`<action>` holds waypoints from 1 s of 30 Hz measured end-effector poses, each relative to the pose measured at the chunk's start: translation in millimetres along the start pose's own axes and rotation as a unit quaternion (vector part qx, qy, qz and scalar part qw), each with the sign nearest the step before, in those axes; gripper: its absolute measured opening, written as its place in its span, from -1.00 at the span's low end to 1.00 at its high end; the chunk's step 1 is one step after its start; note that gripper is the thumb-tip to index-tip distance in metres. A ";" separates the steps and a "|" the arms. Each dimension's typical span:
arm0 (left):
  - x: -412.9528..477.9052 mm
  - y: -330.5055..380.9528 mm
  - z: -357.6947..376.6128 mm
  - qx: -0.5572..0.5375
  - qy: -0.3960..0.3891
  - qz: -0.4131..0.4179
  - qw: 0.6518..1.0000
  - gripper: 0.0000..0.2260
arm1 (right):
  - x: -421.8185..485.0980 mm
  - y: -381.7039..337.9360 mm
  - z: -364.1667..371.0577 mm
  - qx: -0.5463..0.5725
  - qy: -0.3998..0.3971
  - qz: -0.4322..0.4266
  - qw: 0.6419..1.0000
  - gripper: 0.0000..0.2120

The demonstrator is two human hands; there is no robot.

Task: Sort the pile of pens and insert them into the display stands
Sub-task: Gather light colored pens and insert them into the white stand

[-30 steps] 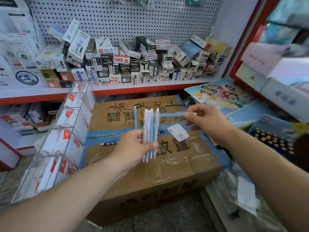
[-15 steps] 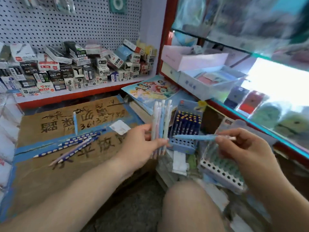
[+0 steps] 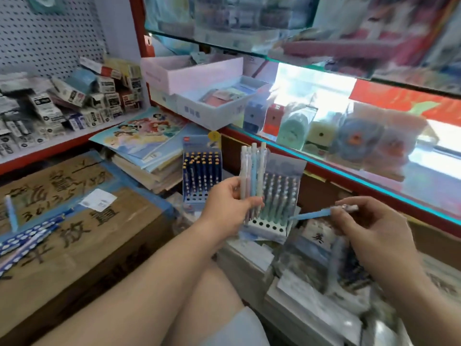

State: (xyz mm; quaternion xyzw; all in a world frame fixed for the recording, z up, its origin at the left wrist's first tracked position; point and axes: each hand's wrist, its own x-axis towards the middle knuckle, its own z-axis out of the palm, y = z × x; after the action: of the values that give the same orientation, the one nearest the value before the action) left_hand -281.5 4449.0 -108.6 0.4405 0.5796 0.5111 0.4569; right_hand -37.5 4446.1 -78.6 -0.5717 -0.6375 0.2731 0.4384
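Note:
My left hand grips a bunch of pastel pens, held upright just in front of a light display stand with rows of holes, partly filled with pens. My right hand pinches a single blue pen that lies level, its tip pointing left at that stand. A dark blue display stand full of pens stands further left. Several blue dotted pens and one light blue pen lie loose on the cardboard box at the left.
A stack of picture books leans behind the box. A red-edged glass shelf with packaged goods runs along the right. Small boxes crowd the pegboard shelf at the back left. My bare knee is low in the middle.
The view has swung right, from the cardboard box to the display stands. Both hands went along: the pen bunch now stands before the light stand, and the single pen points at it.

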 end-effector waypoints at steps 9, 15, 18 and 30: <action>4.2 -15.4 -11.3 0.022 0.032 -0.005 0.999 -0.73 | 26.2 26.1 50.2 -0.068 -0.069 -0.032 0.995 -0.92; 5.1 -28.7 -37.6 -0.048 0.148 -0.032 0.987 -0.76 | 42.2 15.2 102.0 -0.096 -0.133 -0.081 0.983 -0.79; 4.5 -29.6 -42.3 -0.058 0.146 -0.035 0.987 -0.76 | 49.2 10.0 129.0 -0.125 -0.149 -0.122 0.973 -0.78; 11.4 -39.9 -53.0 -0.052 0.137 -0.047 0.988 -0.73 | 67.2 5.4 163.6 -0.201 -0.166 -0.157 0.953 -0.85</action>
State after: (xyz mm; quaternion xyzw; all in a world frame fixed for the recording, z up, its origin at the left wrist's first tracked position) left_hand -337.4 4446.5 -146.0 0.3144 0.6296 0.5737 0.4190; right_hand -174.8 4537.2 -142.9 -0.4874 -0.8246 0.1581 0.2399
